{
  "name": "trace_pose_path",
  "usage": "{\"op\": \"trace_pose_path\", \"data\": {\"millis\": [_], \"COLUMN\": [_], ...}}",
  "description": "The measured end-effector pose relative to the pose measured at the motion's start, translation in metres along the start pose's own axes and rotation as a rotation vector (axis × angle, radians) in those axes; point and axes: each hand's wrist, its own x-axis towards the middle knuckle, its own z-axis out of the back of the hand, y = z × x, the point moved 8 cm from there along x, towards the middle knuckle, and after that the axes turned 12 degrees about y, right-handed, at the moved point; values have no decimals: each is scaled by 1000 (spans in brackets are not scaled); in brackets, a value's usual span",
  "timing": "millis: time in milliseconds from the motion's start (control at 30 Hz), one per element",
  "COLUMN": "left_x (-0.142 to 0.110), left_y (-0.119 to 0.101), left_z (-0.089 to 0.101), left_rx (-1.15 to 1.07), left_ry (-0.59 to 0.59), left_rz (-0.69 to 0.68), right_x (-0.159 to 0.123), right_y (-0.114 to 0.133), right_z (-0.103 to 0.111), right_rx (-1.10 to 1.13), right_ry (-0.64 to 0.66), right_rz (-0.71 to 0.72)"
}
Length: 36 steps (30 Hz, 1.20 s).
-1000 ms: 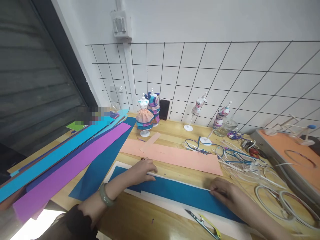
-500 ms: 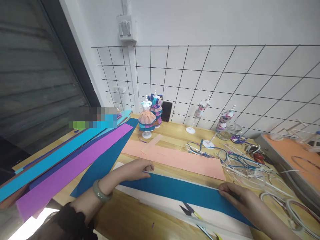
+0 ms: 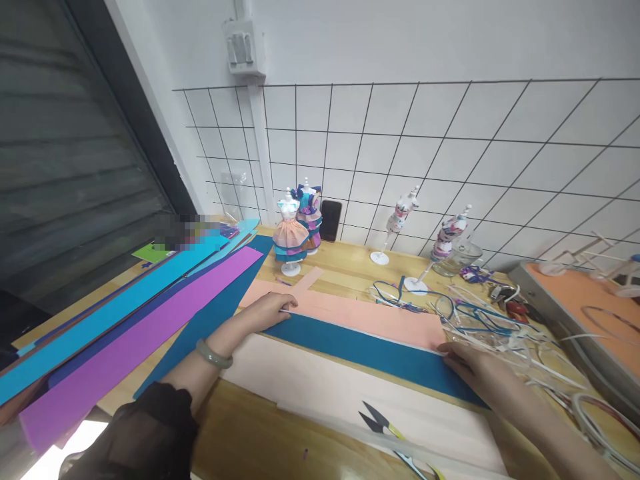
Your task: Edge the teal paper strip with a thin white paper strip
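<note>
A long teal paper strip (image 3: 365, 350) lies across the wooden table (image 3: 345, 267), its far edge meeting a peach paper strip (image 3: 360, 313). My left hand (image 3: 267, 309), with a green bangle on the wrist, pinches the teal strip's left end. My right hand (image 3: 470, 370) pinches its right end near the tangle of cords. A wide white paper sheet (image 3: 320, 390) lies just in front of the teal strip. Small snips with yellow handles (image 3: 387, 430) rest on the white sheet near the front edge.
Long purple (image 3: 135, 340), cyan (image 3: 110, 310) and dark teal sheets fan out at left. Small dress mannequins (image 3: 290, 233) and a black phone (image 3: 330, 220) stand by the wire grid wall. White and blue cords (image 3: 480, 320) clutter the right, beside a grey tray with an orange sheet (image 3: 585, 300).
Both hands have slid the teal strip away from me, up against the peach strip. More of the white sheet now shows in front of it.
</note>
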Motion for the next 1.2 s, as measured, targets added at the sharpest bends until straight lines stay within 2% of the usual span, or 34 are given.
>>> {"op": "trace_pose_path", "data": {"millis": [167, 300, 367, 433, 567, 633, 700, 800, 967, 1200], "left_x": [-3, -24, -37, -48, -57, -55, -52, -46, -48, -59], "left_y": [-5, -32, -52, -70, -88, -90, -89, -87, -89, -120], "left_z": [6, 13, 8, -8, -42, -53, -57, -59, -56, -58], "left_rx": [83, 206, 262, 251, 257, 278, 281, 252, 229, 270], "left_ry": [-72, -185, -213, -160, -30, 0, 17, 51, 40, 42], "left_rz": [4, -35, -94, -179, -238, -221, -202, -183, -196, -257], "right_x": [-6, -26, -37, -45, -58, -63, -66, -69, -71, -68], "right_y": [0, 39, 64, 87, 116, 128, 137, 142, 142, 105], "right_z": [4, 8, 3, -5, -28, -37, -44, -52, -50, -41], "right_rx": [-87, -161, -81, 14, 64, 25, 3, 71, 325, 470], "right_ry": [-96, -206, -152, -35, 228, 252, 219, 175, 249, 255], "right_rz": [31, 178, 233, 235, 95, 67, 62, 58, 69, -19]}}
